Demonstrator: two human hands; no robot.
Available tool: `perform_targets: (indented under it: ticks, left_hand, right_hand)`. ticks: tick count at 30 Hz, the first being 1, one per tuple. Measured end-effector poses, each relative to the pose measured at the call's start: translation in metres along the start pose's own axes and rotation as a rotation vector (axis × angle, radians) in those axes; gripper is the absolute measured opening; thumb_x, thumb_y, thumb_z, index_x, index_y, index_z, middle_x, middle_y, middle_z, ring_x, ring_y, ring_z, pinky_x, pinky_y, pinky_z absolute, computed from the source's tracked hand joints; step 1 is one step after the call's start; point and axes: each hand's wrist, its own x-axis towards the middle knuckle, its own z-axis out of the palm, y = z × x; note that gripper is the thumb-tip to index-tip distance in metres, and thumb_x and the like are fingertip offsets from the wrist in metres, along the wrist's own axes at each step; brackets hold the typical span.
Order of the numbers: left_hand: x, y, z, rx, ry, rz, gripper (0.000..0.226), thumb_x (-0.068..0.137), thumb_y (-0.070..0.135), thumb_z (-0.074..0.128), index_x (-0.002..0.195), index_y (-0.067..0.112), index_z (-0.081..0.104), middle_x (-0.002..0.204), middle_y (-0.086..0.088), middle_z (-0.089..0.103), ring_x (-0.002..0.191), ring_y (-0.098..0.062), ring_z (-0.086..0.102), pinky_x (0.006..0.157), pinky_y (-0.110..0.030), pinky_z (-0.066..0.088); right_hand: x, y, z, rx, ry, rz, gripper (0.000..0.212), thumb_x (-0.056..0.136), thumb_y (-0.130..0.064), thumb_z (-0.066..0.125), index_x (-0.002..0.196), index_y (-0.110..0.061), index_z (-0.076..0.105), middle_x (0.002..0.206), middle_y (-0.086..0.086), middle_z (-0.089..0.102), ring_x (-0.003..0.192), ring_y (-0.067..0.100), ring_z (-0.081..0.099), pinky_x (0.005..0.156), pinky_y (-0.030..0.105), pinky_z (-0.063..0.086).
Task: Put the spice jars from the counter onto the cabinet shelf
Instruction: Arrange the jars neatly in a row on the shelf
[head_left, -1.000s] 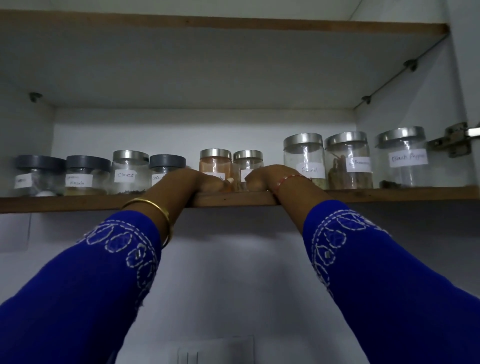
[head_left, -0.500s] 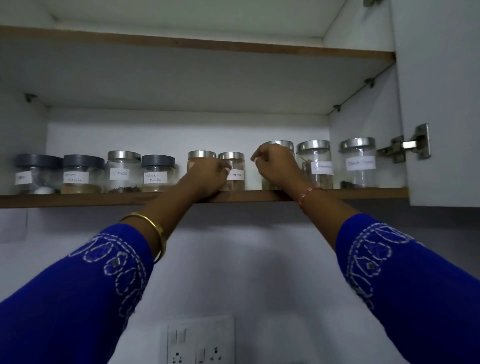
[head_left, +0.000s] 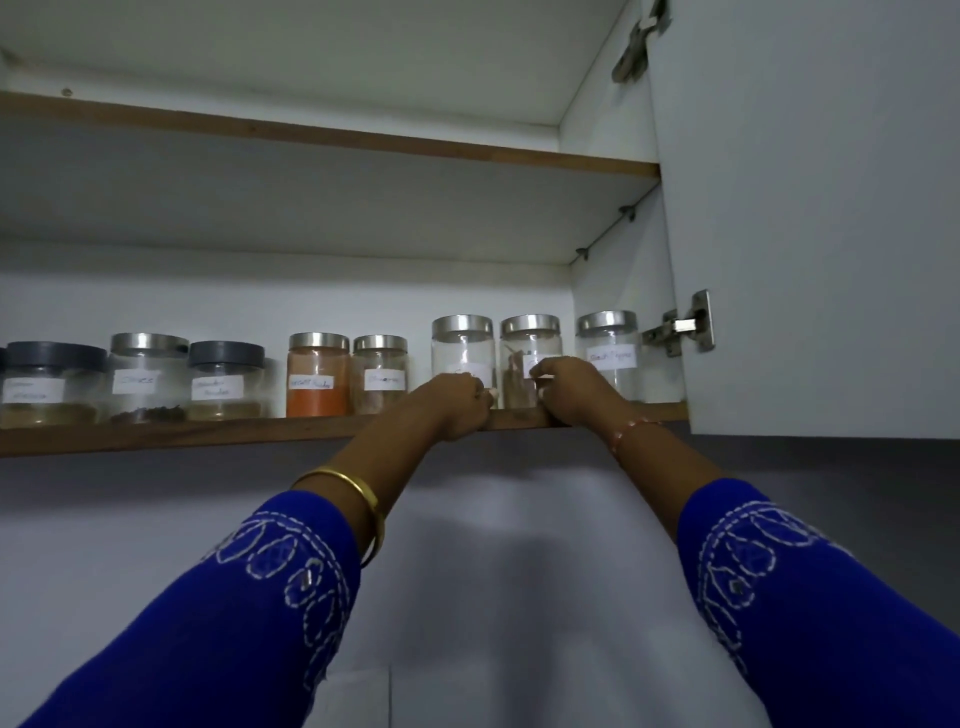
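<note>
Head view: spice jars stand upright in a row on the cabinet shelf (head_left: 208, 435). Left hand (head_left: 457, 402) curls at the base of the clear steel-lidded jar (head_left: 462, 353); right hand (head_left: 566, 387) curls against the cinnamon-stick jar (head_left: 530, 358). Grip or nudge: can't tell. Both jars sit directly beyond the knuckles, touching each other.

Jar labels (head_left: 318, 383) blur unreadably (leftmost jar (head_left: 47, 384) cut off).
</note>
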Motion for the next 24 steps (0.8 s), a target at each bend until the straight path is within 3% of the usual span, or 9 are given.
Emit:
perform_targets:
  ticks: [7,13,17,19,21,24]
  left_hand:
    - [0.014,0.003,0.000,0.091,-0.126,-0.107,0.058,0.100,0.042,0.015,0.142,0.005,0.030,0.153,-0.015,0.025,0.141,-0.029,0.026,0.114,-0.037,0.020]
    - [0.029,0.005,0.003,0.090,-0.195,-0.172,0.060,0.099,0.044,0.015,0.146,0.008,0.021,0.156,-0.013,0.017,0.144,-0.027,0.018,0.117,-0.040,0.015]
    - [0.032,0.009,0.001,0.059,-0.253,-0.205,0.055,0.100,0.039,0.017,0.143,0.008,0.027,0.153,-0.013,0.024,0.140,-0.028,0.026,0.113,-0.039,0.021]
    - [0.033,0.010,-0.001,-0.018,-0.279,-0.215,0.049,0.100,0.038,0.019,0.134,0.009,0.041,0.143,-0.015,0.039,0.127,-0.028,0.042,0.106,-0.038,0.030]
    - [0.036,0.009,-0.001,-0.068,-0.305,-0.218,0.040,0.100,0.035,0.022,0.104,0.012,0.055,0.120,-0.015,0.055,0.107,-0.027,0.053,0.096,-0.036,0.037]
    - [0.044,0.004,-0.001,-0.098,-0.312,-0.234,0.035,0.099,0.029,0.027,0.079,0.016,0.053,0.087,-0.008,0.058,0.086,-0.023,0.057,0.081,-0.032,0.044]
  right_hand:
    - [0.022,-0.003,0.006,-0.145,-0.197,0.017,0.035,0.096,-0.009,0.035,0.127,-0.001,0.050,0.135,0.017,0.050,0.123,0.031,0.048,0.098,0.032,0.040]
    - [0.045,0.000,0.012,-0.190,-0.320,0.019,0.043,0.099,-0.015,0.031,0.139,-0.002,0.039,0.144,0.016,0.041,0.130,0.030,0.043,0.106,0.036,0.035]
    - [0.058,0.004,0.017,-0.224,-0.409,-0.002,0.040,0.096,-0.013,0.034,0.134,-0.003,0.043,0.140,0.015,0.045,0.125,0.029,0.047,0.099,0.034,0.038]
    - [0.059,0.002,0.017,-0.247,-0.445,-0.017,0.040,0.096,-0.013,0.038,0.134,-0.001,0.042,0.140,0.016,0.046,0.124,0.029,0.048,0.095,0.032,0.039]
    - [0.066,0.002,0.020,-0.254,-0.495,-0.008,0.040,0.096,-0.015,0.043,0.133,0.000,0.043,0.139,0.017,0.046,0.123,0.030,0.049,0.090,0.031,0.040]
    - [0.076,0.005,0.024,-0.274,-0.536,-0.010,0.038,0.096,-0.018,0.045,0.130,-0.002,0.047,0.136,0.016,0.048,0.105,0.026,0.050,0.082,0.028,0.035]
